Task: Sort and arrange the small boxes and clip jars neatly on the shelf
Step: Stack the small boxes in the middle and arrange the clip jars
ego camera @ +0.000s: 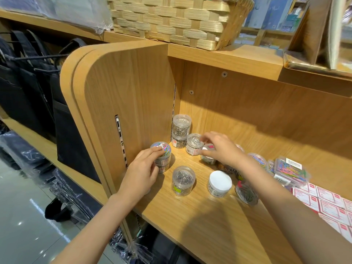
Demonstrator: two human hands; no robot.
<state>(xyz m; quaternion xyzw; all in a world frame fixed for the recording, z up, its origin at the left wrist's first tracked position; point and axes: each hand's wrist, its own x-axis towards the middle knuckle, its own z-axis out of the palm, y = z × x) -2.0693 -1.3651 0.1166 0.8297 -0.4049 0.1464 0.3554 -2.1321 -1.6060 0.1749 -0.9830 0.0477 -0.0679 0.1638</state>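
My left hand [142, 169] grips a clear jar of coloured clips [162, 149] that sits on top of another jar by the shelf's left wall. My right hand [221, 147] closes over a white-lidded jar with a pink mark [207, 152] further back. Two stacked jars of silver pins [181, 130] stand in the back corner, with one more silver jar [194, 143] beside them. A clear silver-clip jar [183, 180] and a white-lidded jar [219, 183] stand apart near the front. A jar [246, 193] lies on its side under my right forearm.
Flat clear boxes of coloured clips [290, 171] and rows of red-and-white small boxes [329, 204] fill the shelf's [200, 225] right side. A woven basket [171, 20] sits on the shelf above. Black bags [28, 88] hang to the left.
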